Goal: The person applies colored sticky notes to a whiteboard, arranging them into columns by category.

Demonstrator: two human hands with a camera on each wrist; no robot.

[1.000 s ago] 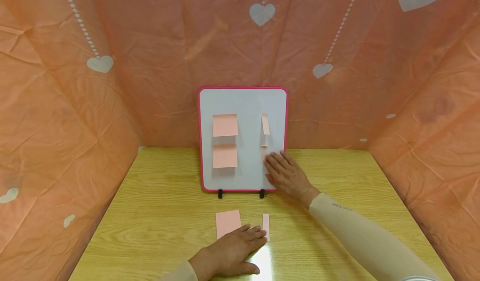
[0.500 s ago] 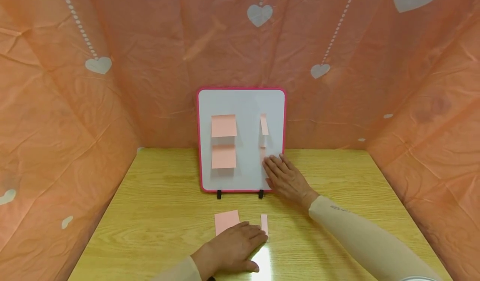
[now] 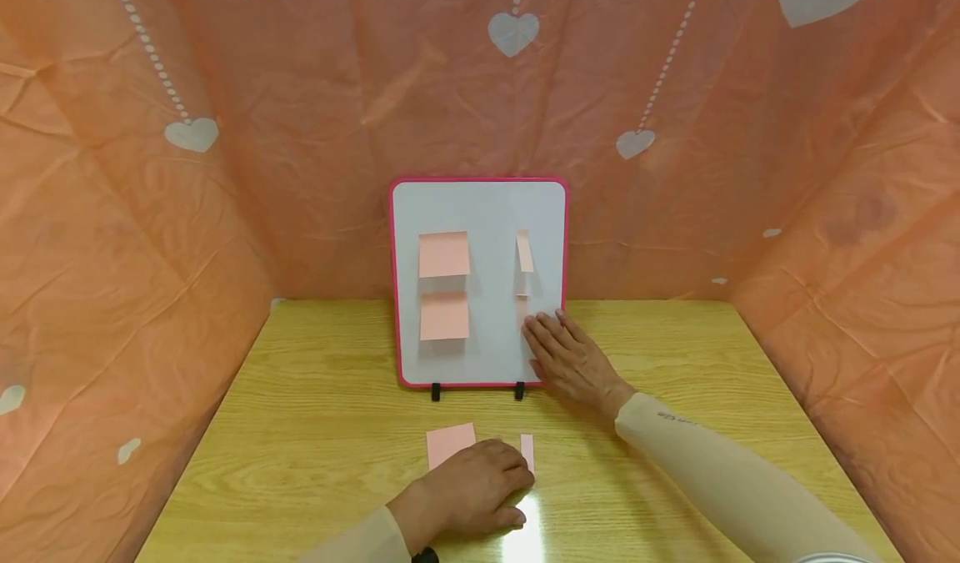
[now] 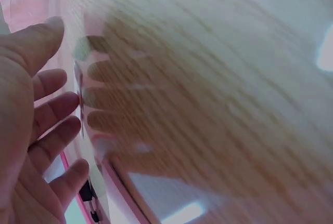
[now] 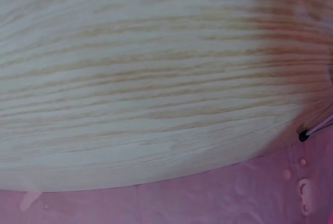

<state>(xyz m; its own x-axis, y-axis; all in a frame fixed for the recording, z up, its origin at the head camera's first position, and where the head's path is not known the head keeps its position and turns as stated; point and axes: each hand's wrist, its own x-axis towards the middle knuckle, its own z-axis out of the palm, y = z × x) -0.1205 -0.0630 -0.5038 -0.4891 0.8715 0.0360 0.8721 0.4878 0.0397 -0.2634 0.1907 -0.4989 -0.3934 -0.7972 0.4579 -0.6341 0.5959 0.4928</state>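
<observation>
A white board [image 3: 491, 213] with a pink frame stands upright on the table. On its left side hang two square pink sticky notes, an upper note [image 3: 444, 255] and a lower note [image 3: 444, 316]. Two narrow pink strips are on its right side, an upper strip [image 3: 524, 251] and a lower strip [image 3: 522, 313]. My right hand [image 3: 573, 363], fingers straight, lies against the board's lower right, fingertips beside the lower strip. My left hand [image 3: 476, 488] is low over the table, fingers loosely bent, partly covering a square pink note [image 3: 448, 444] and a narrow strip [image 3: 528, 450].
Two black feet, a left foot [image 3: 436, 392] and a right foot [image 3: 519, 391], support the board on the wooden table [image 3: 315, 396]. An orange cloth [image 3: 322, 129] with white hearts encloses the table behind and at both sides.
My left fingers have bent and drawn in slightly over the narrow strip on the table. The right hand stays at the board. The head view has shifted slightly.
</observation>
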